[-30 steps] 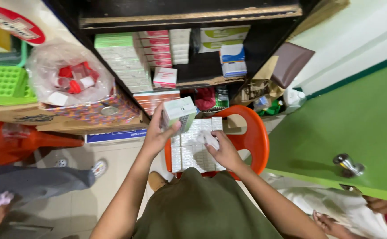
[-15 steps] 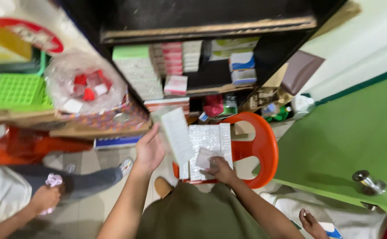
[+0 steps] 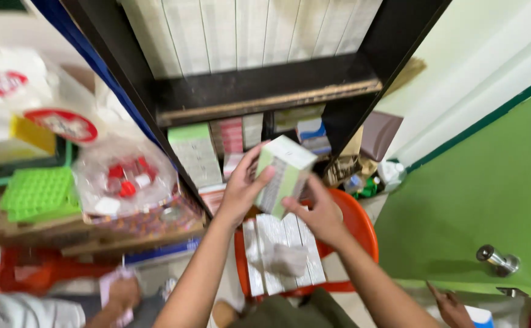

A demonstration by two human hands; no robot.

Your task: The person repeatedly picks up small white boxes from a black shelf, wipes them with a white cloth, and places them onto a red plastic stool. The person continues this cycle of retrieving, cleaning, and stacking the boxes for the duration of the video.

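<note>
Both hands, left hand (image 3: 239, 193) and right hand (image 3: 321, 212), clasp fingers around a white-green box (image 3: 283, 175).

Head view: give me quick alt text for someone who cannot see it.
Both hands, left hand and right hand, hold a white-and-green box up before a dark shelf unit stocked with boxes. Below, flat white packs lie on an orange plastic chair.
</note>
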